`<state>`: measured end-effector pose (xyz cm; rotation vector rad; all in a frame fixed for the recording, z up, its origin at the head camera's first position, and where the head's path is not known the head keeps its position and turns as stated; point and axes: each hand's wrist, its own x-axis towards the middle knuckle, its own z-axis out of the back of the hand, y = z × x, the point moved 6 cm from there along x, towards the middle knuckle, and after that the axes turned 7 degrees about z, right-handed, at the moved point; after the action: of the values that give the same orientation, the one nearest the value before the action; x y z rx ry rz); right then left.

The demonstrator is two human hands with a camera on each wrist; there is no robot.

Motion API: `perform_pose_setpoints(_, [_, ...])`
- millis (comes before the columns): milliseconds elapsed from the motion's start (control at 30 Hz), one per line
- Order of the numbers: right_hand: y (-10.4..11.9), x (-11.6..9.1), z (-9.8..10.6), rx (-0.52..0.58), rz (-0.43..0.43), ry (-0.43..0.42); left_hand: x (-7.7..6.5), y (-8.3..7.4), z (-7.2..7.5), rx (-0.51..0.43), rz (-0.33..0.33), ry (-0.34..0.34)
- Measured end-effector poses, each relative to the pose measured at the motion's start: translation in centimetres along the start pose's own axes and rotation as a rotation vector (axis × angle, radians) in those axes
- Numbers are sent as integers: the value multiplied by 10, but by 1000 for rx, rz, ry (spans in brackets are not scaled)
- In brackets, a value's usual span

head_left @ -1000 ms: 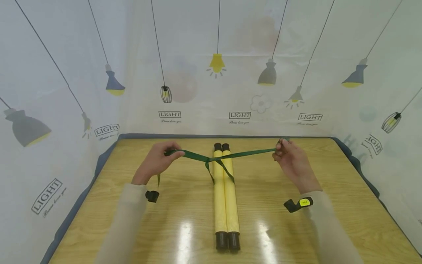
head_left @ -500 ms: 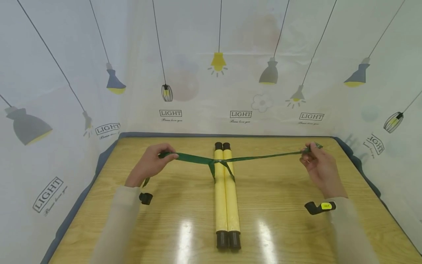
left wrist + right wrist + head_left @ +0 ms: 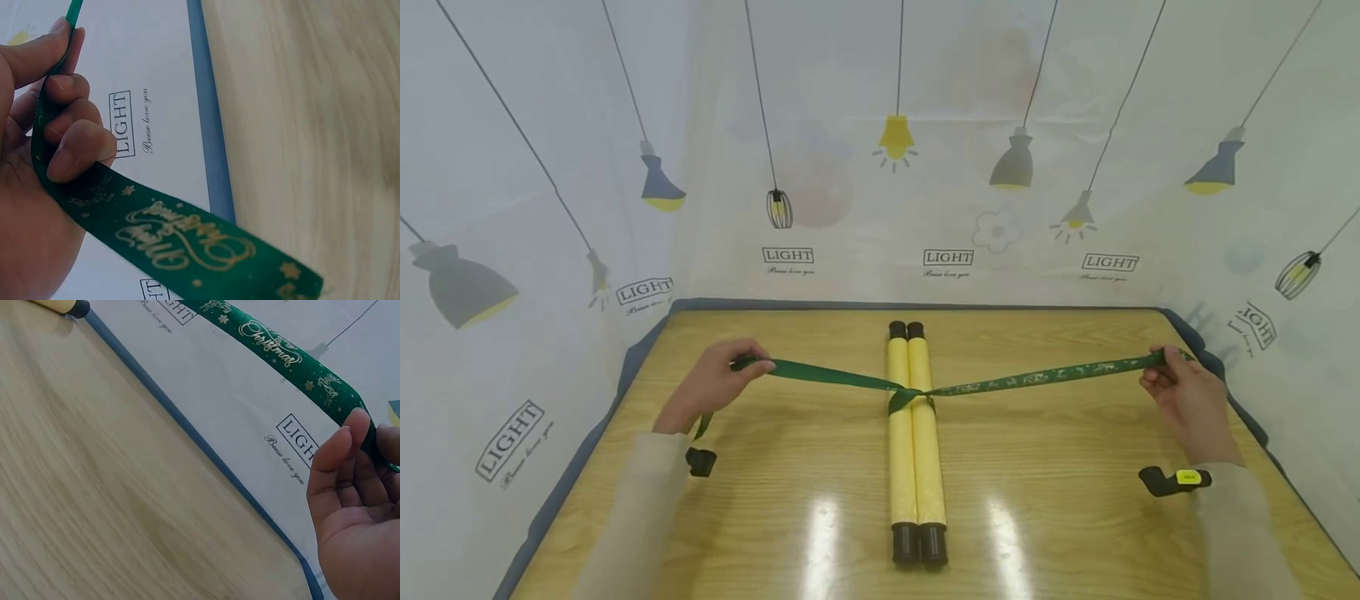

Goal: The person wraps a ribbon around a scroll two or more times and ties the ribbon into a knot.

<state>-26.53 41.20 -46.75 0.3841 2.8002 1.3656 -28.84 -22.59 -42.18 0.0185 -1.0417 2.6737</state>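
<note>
Two yellow tubes with dark end caps lie side by side on the table. A green ribbon is looped round them and crosses in a knot on top, toward their far end. My left hand pinches the ribbon's left length between thumb and fingers, and a loose tail hangs below it. In the left wrist view that tail of green ribbon shows gold Christmas lettering. My right hand pinches the other length far out to the right. Both lengths run nearly straight from the knot to the hands.
The wood-grain table has a blue-grey edge along its back and sides. Behind it rises a white backdrop printed with hanging lamps. A wrist camera sits at the left sleeve, another wrist camera at the right.
Both hands have moved apart and slightly nearer, the right one farther. The loose loop over the tubes has drawn down into a tight crossing against them.
</note>
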Motion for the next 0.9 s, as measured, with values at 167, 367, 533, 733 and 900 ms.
perform_pose_setpoints(167, [3,0,13,-93,8,-47,-4,10,2,2,30,20])
perform_pose_setpoints(367, [5,1,23,-185,-7,-103,-8,18,1,6,61,56])
perform_pose_setpoints(533, [5,1,30,-240,-39,-120,-9,27,-3,25,78,91])
perform_pose_setpoints(733, [1,-2,43,-369,-108,-190,-11,43,-14,10,128,179])
perform_pose_setpoints(900, [-2,-5,53,-459,-137,-261,-10,52,-23,17,117,200])
